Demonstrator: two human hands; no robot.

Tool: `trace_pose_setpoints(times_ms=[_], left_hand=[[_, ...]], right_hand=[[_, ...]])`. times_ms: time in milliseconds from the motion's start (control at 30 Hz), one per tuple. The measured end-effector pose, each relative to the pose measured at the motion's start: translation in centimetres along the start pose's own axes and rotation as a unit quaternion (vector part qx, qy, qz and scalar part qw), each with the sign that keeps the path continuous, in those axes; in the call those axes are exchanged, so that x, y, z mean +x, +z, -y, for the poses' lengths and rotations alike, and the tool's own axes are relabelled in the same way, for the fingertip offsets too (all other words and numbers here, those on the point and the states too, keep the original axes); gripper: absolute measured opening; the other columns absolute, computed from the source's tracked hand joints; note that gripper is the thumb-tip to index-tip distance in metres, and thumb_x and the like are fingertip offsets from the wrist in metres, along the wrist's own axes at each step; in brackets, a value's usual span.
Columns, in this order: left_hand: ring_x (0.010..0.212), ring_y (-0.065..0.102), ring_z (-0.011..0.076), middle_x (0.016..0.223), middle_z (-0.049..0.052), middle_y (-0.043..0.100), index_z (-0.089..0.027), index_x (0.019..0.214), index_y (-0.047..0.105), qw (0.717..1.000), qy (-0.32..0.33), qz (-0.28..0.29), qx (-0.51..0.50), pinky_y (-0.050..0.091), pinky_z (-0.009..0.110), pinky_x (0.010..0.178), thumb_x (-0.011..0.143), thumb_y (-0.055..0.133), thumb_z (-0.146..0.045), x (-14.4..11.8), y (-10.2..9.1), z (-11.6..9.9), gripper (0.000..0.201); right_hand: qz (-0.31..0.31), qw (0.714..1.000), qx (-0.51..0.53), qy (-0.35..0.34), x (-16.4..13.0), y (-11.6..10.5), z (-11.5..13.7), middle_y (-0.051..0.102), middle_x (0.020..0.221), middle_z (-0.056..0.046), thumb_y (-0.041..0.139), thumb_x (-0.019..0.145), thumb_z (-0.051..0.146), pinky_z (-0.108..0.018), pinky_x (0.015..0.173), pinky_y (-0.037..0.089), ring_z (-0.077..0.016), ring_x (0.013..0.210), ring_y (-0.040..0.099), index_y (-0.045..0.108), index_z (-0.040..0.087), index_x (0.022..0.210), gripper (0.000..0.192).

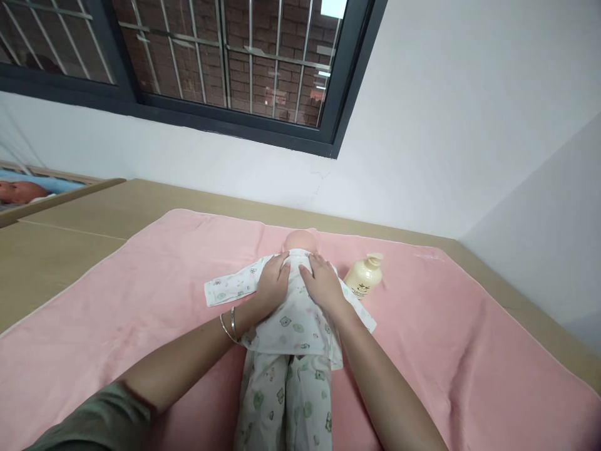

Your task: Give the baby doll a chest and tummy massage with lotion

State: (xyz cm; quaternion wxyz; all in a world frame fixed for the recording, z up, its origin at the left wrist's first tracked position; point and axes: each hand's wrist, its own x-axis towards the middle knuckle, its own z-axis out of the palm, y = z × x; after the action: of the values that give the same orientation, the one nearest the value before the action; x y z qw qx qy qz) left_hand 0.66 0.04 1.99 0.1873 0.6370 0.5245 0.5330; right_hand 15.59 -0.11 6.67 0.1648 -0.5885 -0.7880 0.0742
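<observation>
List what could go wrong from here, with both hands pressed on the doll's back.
1. The cream pump bottle stands on soft pink towel right beside the right hand; a sideways elbow or hand movement could tip it.
2. The baby doll in white printed pyjamas lies face down, both hands, left hand included, flat on its upper back; heavy pressure might slide it.
3. The loose shirt could bunch up.

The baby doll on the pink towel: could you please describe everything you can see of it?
The baby doll lies flat on the pink towel, bald head toward the wall, legs toward the camera. It wears a white top and trousers, seemingly soft cloth, printed with small green shapes; one sleeve spreads out sideways. The left hand and right hand rest flat on its upper body. No face shows.
</observation>
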Motion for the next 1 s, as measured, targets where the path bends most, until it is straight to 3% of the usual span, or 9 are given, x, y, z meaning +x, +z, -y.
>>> trace_pose_setpoints(times_ms=[67, 133, 267, 333, 433, 567, 767, 867, 1000], left_hand=[[0.124, 0.063, 0.0282, 0.129, 0.015, 0.07, -0.014, 0.127, 0.065, 1.0, -0.004, 0.001, 0.001, 0.046, 0.049, 0.113, 0.1, 0.038, -0.033, -0.1, 0.0, 0.0, 0.043], [0.124, 0.063, 0.0287, 0.129, 0.016, 0.071, -0.014, 0.126, 0.066, 1.0, -0.004, 0.001, -0.004, 0.046, 0.05, 0.113, 0.1, 0.037, -0.034, -0.1, 0.0, 0.1, 0.043], [0.122, 0.065, 0.0281, 0.129, 0.016, 0.071, -0.014, 0.126, 0.066, 1.0, -0.008, 0.0, -0.023, 0.047, 0.05, 0.112, 0.102, 0.035, -0.036, -0.2, -0.1, 0.2, 0.045], [0.122, 0.065, 0.0276, 0.129, 0.016, 0.071, -0.014, 0.127, 0.065, 1.0, -0.009, 0.0, -0.026, 0.047, 0.049, 0.113, 0.102, 0.034, -0.036, -0.2, -0.1, 0.1, 0.045], [0.125, 0.063, 0.0283, 0.13, 0.016, 0.07, -0.014, 0.129, 0.064, 1.0, -0.011, 0.006, -0.014, 0.046, 0.05, 0.114, 0.1, 0.037, -0.035, -0.1, -0.1, 0.0, 0.045], [0.126, 0.062, 0.0288, 0.132, 0.016, 0.068, -0.014, 0.128, 0.063, 1.0, -0.015, 0.0, 0.004, 0.044, 0.051, 0.115, 0.099, 0.039, -0.035, -0.1, 0.1, 0.3, 0.043], [0.128, 0.059, 0.028, 0.133, 0.018, 0.066, -0.011, 0.128, 0.062, 1.0, 0.002, -0.024, 0.012, 0.043, 0.05, 0.116, 0.099, 0.034, -0.03, -0.1, 0.3, 1.2, 0.044], [0.129, 0.058, 0.0288, 0.135, 0.019, 0.064, -0.011, 0.132, 0.059, 0.998, 0.019, -0.013, 0.055, 0.043, 0.052, 0.115, 0.099, 0.032, -0.026, -0.1, 0.4, 1.1, 0.045], [0.129, 0.057, 0.0351, 0.136, 0.023, 0.063, -0.007, 0.141, 0.051, 0.983, 0.081, 0.049, 0.159, 0.043, 0.057, 0.113, 0.098, 0.037, -0.029, -0.1, 0.6, 0.6, 0.05]], right_hand=[[-0.012, 0.998, -0.035, 0.043, -0.4, 0.0, 0.5, 0.047, 0.155, -0.026, 0.036, 0.108, 0.037, -0.05, 0.122, 0.028, -0.0339, 0.147, 0.041, 0.046, -0.001, 0.15, 0.058], [-0.026, 0.997, -0.067, 0.031, -1.2, 0.4, 1.6, 0.048, 0.153, -0.028, 0.035, 0.106, 0.03, -0.051, 0.122, 0.027, -0.0347, 0.147, 0.041, 0.046, -0.003, 0.149, 0.055], [0.003, 0.989, -0.047, -0.141, -2.0, 0.9, 2.9, 0.05, 0.155, -0.019, 0.038, 0.102, 0.019, -0.046, 0.128, 0.016, -0.0274, 0.151, 0.036, 0.049, 0.004, 0.149, 0.051], [0.021, 0.985, -0.016, -0.17, -1.5, 0.7, 2.4, 0.049, 0.156, -0.014, 0.037, 0.102, 0.019, -0.045, 0.129, 0.015, -0.0237, 0.152, 0.034, 0.051, 0.009, 0.149, 0.05], [0.016, 0.996, -0.001, -0.089, -0.6, 0.2, 1.0, 0.044, 0.16, -0.015, 0.038, 0.106, 0.031, -0.048, 0.126, 0.021, -0.0257, 0.153, 0.032, 0.048, 0.011, 0.152, 0.051], [-0.005, 0.997, -0.061, 0.039, -1.4, 0.1, 1.6, 0.041, 0.157, -0.03, 0.039, 0.106, 0.039, -0.053, 0.123, 0.025, -0.0373, 0.15, 0.035, 0.039, -0.006, 0.153, 0.065], [0.04, 0.989, -0.049, -0.137, -3.1, 0.4, 3.5, 0.039, 0.162, -0.017, 0.036, 0.103, 0.021, -0.049, 0.127, 0.018, -0.0291, 0.155, 0.028, 0.042, 0.006, 0.155, 0.055], [0.04, 0.996, -0.017, -0.077, -1.6, 0.1, 1.8, 0.035, 0.165, -0.016, 0.033, 0.107, 0.034, -0.05, 0.126, 0.019, -0.0289, 0.156, 0.026, 0.038, 0.008, 0.157, 0.057], [0.037, 0.999, -0.008, 0.031, 0.2, -0.2, -0.5, 0.03, 0.164, -0.025, 0.033, 0.107, 0.05, -0.048, 0.124, 0.023, -0.0333, 0.156, 0.024, 0.031, 0.0, 0.158, 0.071]])
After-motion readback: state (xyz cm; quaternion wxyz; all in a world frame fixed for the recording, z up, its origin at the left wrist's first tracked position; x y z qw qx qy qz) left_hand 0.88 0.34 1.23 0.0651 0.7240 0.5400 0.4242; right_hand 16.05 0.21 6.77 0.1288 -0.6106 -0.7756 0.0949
